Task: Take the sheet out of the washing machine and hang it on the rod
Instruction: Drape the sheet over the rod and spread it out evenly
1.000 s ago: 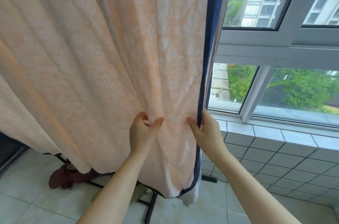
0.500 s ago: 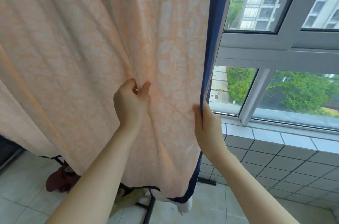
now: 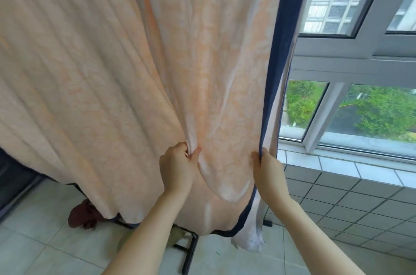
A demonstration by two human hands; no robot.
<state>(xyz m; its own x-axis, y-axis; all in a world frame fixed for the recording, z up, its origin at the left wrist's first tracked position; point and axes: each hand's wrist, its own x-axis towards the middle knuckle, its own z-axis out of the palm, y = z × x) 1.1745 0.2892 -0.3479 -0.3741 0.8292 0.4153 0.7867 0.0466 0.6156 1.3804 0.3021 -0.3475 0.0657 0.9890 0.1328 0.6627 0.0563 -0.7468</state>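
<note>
A large peach sheet [image 3: 112, 72] with a pale leaf pattern and a navy border hangs down from above and fills most of the view. The rod it hangs from is out of frame. My left hand [image 3: 177, 169] pinches a gathered fold of the fabric near the lower middle. My right hand [image 3: 267, 169] grips the navy right edge [image 3: 279, 72] of the sheet at the same height. Fabric between my hands sags in a loose curve. The washing machine is not in view.
The black foot of a stand [image 3: 189, 254] rests on the pale tiled floor [image 3: 33, 241] under the sheet. A dark red cloth bundle [image 3: 81, 216] lies on the floor at lower left. A window [image 3: 371, 112] and tiled sill wall stand close on the right.
My left hand dropped lower on the sheet and now pinches a fold level with my right hand. My right hand keeps hold of the navy edge. The view shifted slightly.
</note>
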